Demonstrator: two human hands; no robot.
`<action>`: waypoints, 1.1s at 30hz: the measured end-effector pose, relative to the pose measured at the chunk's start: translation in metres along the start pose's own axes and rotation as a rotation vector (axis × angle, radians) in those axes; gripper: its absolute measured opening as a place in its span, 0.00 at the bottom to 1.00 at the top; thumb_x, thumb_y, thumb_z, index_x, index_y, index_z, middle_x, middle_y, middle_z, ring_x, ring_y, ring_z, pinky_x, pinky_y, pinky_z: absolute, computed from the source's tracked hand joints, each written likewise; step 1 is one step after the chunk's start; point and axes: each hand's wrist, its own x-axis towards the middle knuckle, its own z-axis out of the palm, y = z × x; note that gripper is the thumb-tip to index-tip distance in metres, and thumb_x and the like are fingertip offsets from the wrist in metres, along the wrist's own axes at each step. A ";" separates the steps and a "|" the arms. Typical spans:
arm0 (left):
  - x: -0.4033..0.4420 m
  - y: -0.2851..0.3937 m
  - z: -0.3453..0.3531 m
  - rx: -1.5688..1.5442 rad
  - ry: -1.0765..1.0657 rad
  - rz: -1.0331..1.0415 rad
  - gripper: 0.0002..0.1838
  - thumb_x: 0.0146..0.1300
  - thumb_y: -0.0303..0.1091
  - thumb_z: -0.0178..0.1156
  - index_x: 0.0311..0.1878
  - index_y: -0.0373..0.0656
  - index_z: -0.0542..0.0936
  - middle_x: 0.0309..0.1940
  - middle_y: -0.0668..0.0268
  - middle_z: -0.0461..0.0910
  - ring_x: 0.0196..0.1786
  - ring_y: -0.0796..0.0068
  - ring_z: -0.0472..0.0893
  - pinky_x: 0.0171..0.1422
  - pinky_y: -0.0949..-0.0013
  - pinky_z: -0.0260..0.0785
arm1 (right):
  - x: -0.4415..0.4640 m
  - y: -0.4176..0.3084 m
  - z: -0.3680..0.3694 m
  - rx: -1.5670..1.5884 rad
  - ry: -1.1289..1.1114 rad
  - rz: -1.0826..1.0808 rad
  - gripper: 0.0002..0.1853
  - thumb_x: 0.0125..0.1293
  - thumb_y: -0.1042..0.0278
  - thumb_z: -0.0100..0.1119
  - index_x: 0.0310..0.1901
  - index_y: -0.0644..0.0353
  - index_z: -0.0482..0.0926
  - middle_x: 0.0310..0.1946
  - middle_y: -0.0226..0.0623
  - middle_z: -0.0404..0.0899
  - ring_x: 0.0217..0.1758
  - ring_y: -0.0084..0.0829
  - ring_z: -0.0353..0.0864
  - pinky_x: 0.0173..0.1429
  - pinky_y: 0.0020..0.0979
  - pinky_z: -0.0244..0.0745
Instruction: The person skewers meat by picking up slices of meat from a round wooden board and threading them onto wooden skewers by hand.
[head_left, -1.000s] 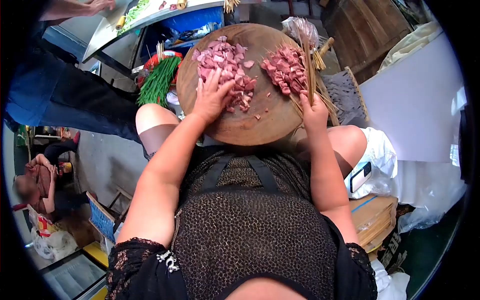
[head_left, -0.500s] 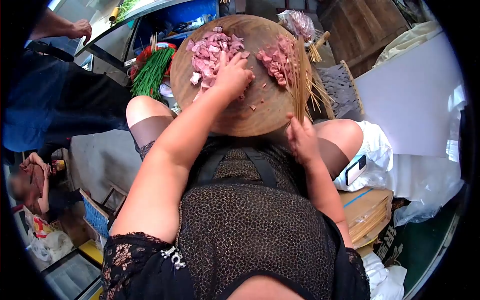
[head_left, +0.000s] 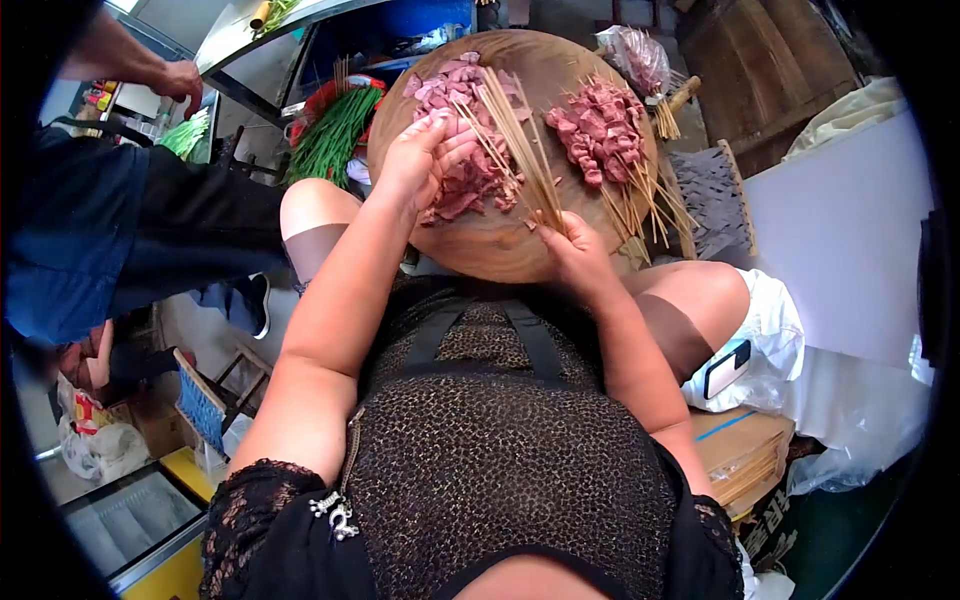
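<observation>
My right hand (head_left: pixel 578 248) is closed round the lower ends of a bundle of bamboo skewers (head_left: pixel 522 140), which fan up over a round wooden chopping board (head_left: pixel 490 245). One skewer leans apart from the bundle, its tip close to my left fingers. My left hand (head_left: pixel 418 160) is raised over a pile of sliced raw meat (head_left: pixel 465 192), thumb and fingers pinched on a piece of meat that they mostly hide. To the right on the board lie several finished meat skewers (head_left: pixel 600 125), their bare sticks pointing toward me over the edge.
A bunch of green vegetables (head_left: pixel 335 135) stands left of the board. Behind right lies a plastic bag of meat skewers (head_left: pixel 640 65). A woven stool (head_left: pixel 712 195) and a phone (head_left: pixel 727 368) are on my right. Another person's hand (head_left: pixel 180 82) hangs at upper left.
My left hand has lifted from the meat pile, fingers now pinched. My right hand has brought the skewer bundle leftward, uncovering the finished skewers. The view has shifted slightly.
</observation>
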 end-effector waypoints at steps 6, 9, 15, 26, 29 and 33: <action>0.008 0.000 -0.004 -0.199 -0.007 0.056 0.16 0.70 0.38 0.43 0.49 0.33 0.66 0.52 0.46 0.71 0.55 0.54 0.73 0.59 0.59 0.69 | -0.004 0.000 -0.009 0.295 -0.026 0.189 0.13 0.61 0.69 0.57 0.47 0.60 0.74 0.24 0.22 0.72 0.18 0.11 0.62 0.20 0.15 0.56; 0.012 -0.003 -0.003 -0.266 -0.010 0.040 0.13 0.69 0.34 0.44 0.47 0.32 0.67 0.47 0.49 0.73 0.50 0.53 0.76 0.55 0.55 0.72 | -0.008 -0.008 -0.007 0.270 -0.010 0.270 0.12 0.60 0.70 0.58 0.45 0.60 0.75 0.20 0.20 0.70 0.14 0.11 0.59 0.16 0.17 0.53; 0.009 -0.005 -0.001 -0.193 0.029 0.090 0.12 0.68 0.35 0.46 0.47 0.36 0.68 0.45 0.52 0.75 0.50 0.56 0.77 0.55 0.57 0.72 | -0.010 0.007 -0.004 0.373 0.029 0.218 0.14 0.60 0.71 0.58 0.47 0.61 0.74 0.22 0.20 0.70 0.15 0.11 0.60 0.17 0.17 0.54; 0.001 0.002 -0.005 -0.083 0.028 0.028 0.11 0.67 0.32 0.48 0.48 0.35 0.70 0.43 0.54 0.77 0.46 0.61 0.80 0.48 0.63 0.76 | -0.017 -0.004 -0.004 0.173 0.045 0.207 0.11 0.59 0.70 0.58 0.43 0.62 0.75 0.23 0.20 0.69 0.23 0.13 0.64 0.27 0.17 0.60; -0.002 0.005 -0.005 -0.041 0.009 0.013 0.12 0.66 0.30 0.48 0.49 0.35 0.70 0.43 0.54 0.78 0.44 0.61 0.81 0.45 0.66 0.77 | -0.019 -0.007 -0.005 0.159 0.058 0.219 0.09 0.59 0.71 0.59 0.41 0.62 0.76 0.24 0.19 0.69 0.25 0.12 0.64 0.29 0.17 0.60; -0.008 0.007 -0.006 0.042 -0.032 -0.051 0.12 0.65 0.30 0.49 0.48 0.35 0.72 0.41 0.55 0.79 0.43 0.64 0.81 0.44 0.66 0.78 | -0.020 -0.006 -0.012 0.090 0.095 0.137 0.08 0.58 0.71 0.59 0.39 0.63 0.78 0.26 0.19 0.71 0.27 0.11 0.65 0.31 0.16 0.62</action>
